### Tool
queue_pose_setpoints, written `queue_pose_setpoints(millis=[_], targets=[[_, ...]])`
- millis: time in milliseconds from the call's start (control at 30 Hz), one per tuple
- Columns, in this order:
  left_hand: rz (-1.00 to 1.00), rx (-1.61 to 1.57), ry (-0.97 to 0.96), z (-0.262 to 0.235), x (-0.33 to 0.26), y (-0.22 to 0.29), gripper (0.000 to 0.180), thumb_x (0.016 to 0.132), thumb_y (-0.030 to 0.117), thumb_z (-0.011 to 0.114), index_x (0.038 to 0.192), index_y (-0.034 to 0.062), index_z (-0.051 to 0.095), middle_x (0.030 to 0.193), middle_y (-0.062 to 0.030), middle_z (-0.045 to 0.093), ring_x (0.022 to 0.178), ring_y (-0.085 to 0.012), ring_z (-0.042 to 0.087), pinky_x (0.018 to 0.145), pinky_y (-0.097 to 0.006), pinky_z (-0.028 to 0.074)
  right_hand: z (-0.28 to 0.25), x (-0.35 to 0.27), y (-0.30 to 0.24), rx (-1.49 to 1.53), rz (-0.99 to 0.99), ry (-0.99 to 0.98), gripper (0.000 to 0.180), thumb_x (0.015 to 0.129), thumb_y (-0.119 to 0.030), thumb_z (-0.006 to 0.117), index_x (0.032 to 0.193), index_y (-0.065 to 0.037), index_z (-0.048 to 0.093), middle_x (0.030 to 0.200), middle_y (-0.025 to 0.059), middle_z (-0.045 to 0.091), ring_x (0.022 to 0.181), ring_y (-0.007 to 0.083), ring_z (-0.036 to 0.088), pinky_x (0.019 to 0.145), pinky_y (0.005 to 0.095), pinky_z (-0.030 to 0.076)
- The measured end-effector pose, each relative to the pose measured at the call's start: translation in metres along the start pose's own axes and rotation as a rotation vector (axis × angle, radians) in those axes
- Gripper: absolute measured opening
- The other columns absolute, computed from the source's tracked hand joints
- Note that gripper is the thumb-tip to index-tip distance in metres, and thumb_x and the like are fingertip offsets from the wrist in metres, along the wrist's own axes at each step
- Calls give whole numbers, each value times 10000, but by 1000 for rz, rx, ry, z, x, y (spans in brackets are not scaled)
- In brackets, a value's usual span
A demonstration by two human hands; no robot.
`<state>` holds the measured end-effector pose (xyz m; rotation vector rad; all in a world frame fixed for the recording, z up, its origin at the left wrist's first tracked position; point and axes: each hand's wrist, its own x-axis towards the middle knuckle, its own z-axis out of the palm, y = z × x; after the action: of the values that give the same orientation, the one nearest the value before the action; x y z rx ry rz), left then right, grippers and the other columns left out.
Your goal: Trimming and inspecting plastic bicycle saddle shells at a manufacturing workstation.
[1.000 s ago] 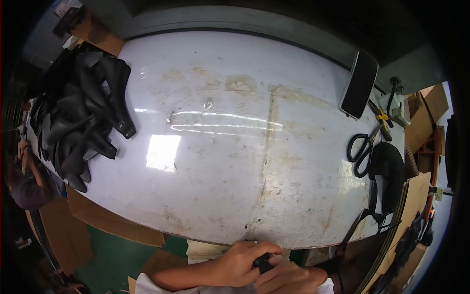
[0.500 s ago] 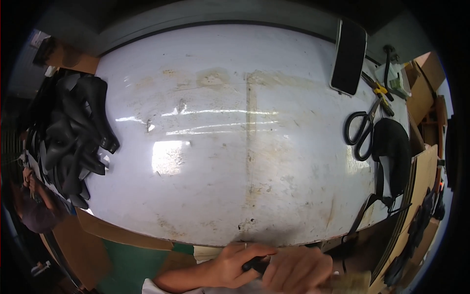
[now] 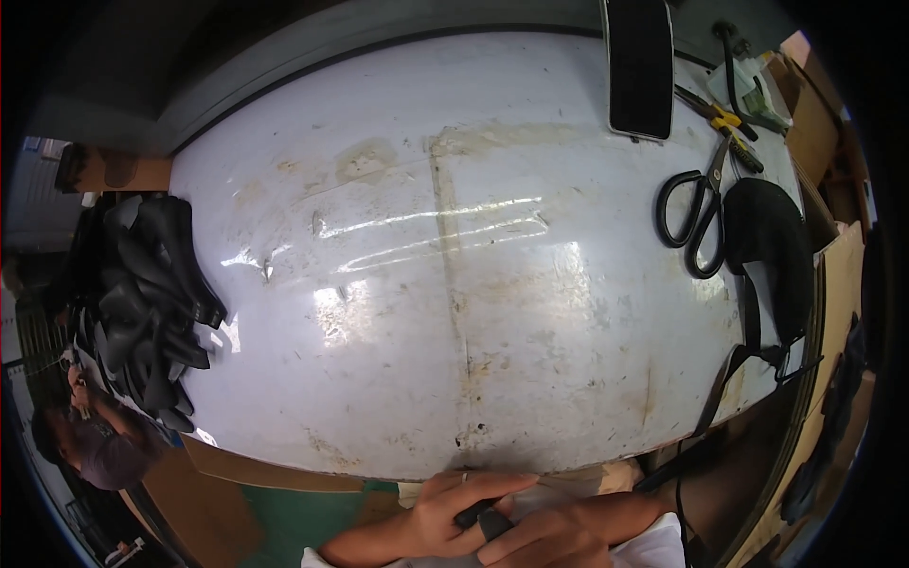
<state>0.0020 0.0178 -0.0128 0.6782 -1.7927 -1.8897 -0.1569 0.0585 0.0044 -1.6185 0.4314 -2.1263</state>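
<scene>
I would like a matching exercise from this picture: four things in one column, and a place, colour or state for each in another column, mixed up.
Things
1. Scissors
2. Flat device
3. Heap of pieces
4. Left hand

Descriptions
A. All black, at the left end of the table
B. Wears a ring
C. Black-handled, on the table's right side
D. Dark front with a light frame, at the table's far edge

Right pairs: 1-C, 2-D, 3-A, 4-B
</scene>
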Motion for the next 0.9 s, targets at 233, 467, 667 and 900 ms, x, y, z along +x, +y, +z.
queue_pose_setpoints(millis=[233,467,667,900], targets=[[112,4,37,-7,3,-3,394,870,-23,656,1260,-83,657,1063,-214,748,885,-289,766,785,-342,599,30,-9,21,551,113,647,200,879,-18,661,699,25,586,662,130,599,507,233,573,476,386,511],[35,-124,-7,-6,-1,-6,336,934,-20,617,1261,-71,672,801,-115,708,654,-198,677,630,-317,548,50,-79,5,4,-350,193,224,907,-184,700,734,-69,617,680,46,582,573,200,580,563,360,510],[54,-114,47,-5,-1,-5,338,944,-5,617,1274,-51,676,730,-73,655,604,-163,623,588,-305,514,23,-17,4,163,-45,106,208,899,-171,703,753,-44,628,690,66,595,580,219,594,554,371,518],[114,-37,72,-12,4,-5,321,937,129,723,1128,-128,701,894,-205,754,758,-259,753,686,-316,592,44,-14,27,541,44,715,228,905,-51,679,712,34,593,623,132,583,529,244,584,496,385,495]])
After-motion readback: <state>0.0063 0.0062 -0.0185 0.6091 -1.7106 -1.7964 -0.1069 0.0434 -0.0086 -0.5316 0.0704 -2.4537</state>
